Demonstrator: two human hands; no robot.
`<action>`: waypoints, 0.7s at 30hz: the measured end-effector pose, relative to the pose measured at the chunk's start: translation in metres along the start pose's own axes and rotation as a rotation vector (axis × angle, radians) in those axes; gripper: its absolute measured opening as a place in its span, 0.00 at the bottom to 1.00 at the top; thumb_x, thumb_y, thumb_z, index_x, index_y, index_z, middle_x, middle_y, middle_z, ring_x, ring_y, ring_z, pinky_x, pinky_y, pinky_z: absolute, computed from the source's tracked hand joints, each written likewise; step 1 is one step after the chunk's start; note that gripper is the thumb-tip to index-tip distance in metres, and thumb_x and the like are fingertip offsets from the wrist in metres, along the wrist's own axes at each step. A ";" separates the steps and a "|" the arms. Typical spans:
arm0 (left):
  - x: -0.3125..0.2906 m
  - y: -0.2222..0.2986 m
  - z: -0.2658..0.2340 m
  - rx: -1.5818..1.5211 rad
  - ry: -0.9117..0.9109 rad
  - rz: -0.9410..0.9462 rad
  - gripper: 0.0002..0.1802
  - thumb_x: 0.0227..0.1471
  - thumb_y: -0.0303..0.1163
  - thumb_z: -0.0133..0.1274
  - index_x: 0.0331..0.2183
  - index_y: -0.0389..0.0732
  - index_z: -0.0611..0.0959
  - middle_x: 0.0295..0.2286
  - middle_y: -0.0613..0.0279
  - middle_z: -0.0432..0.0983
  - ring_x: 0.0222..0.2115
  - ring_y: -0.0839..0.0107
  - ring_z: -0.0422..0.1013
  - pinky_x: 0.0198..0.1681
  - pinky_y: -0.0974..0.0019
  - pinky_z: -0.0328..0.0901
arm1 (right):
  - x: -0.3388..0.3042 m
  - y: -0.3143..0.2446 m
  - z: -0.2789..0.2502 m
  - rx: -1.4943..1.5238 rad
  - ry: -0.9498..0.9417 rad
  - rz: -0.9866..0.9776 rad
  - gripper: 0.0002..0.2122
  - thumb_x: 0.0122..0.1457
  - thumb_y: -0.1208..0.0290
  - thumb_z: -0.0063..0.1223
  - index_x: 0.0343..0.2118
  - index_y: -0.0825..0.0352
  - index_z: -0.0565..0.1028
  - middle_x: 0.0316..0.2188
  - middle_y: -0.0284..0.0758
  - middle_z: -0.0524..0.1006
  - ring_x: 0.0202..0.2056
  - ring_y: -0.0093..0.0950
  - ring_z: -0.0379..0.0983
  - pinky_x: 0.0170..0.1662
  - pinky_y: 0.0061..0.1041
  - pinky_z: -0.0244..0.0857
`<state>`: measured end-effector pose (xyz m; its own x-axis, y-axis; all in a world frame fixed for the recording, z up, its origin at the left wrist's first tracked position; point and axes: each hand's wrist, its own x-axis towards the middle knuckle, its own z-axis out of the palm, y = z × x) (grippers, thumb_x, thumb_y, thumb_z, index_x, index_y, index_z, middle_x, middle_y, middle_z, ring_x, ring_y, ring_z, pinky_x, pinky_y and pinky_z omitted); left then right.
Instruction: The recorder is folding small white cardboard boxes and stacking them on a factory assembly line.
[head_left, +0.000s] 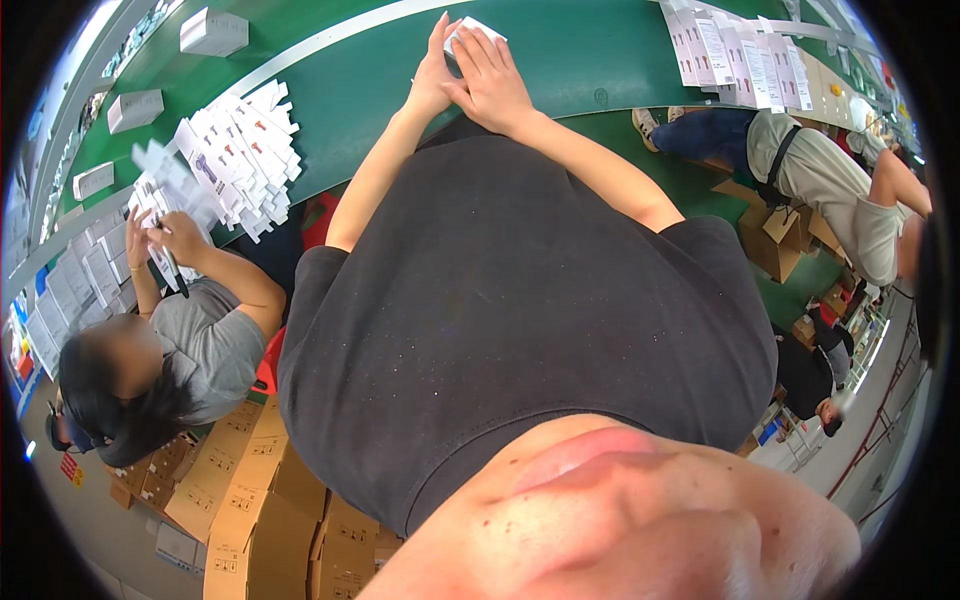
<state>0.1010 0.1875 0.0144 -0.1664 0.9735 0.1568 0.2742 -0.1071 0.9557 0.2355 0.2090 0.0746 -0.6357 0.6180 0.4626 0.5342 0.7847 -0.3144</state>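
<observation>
At the far side of my body, over the green work surface, both my hands meet at a small white box. My left hand stands along the box's left side, its fingers pointing away from me. Over the box's near face lies my right hand, fingers held close together and pressed against it. The two thumbs come together just below the box. Much of the box is hidden behind my fingers, so its printing and flaps cannot be made out.
A fanned pile of flat white cartons lies on the left, where a seated co-worker handles cartons. White boxes stand at upper left. More flat cartons lie upper right near another person. Brown cardboard boxes stand behind at left.
</observation>
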 end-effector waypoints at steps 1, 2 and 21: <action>0.002 0.001 0.001 -0.001 0.000 0.007 0.58 0.39 0.27 0.69 0.67 0.45 0.54 0.59 0.57 0.67 0.56 0.58 0.69 0.57 0.62 0.66 | 0.002 0.000 -0.002 -0.005 0.005 -0.003 0.22 0.57 0.68 0.57 0.54 0.69 0.72 0.60 0.44 0.68 0.62 0.42 0.62 0.66 0.43 0.52; 0.002 0.003 0.001 -0.001 0.011 -0.014 0.57 0.39 0.27 0.69 0.66 0.45 0.55 0.59 0.56 0.67 0.56 0.58 0.69 0.57 0.61 0.66 | 0.003 0.001 -0.004 0.005 -0.012 -0.003 0.23 0.57 0.67 0.57 0.55 0.69 0.72 0.60 0.44 0.68 0.62 0.43 0.62 0.66 0.43 0.51; 0.136 -0.042 -0.150 0.373 0.876 -0.043 0.45 0.40 0.41 0.70 0.59 0.44 0.69 0.51 0.49 0.69 0.47 0.53 0.72 0.51 0.57 0.68 | 0.059 0.260 -0.057 -0.075 0.523 0.693 0.25 0.60 0.57 0.54 0.53 0.74 0.70 0.54 0.50 0.72 0.55 0.45 0.68 0.59 0.37 0.63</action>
<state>-0.0755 0.2943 0.0333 -0.7921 0.4619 0.3990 0.5107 0.1437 0.8476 0.3680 0.4467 0.0675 0.1739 0.8397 0.5145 0.7528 0.2234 -0.6191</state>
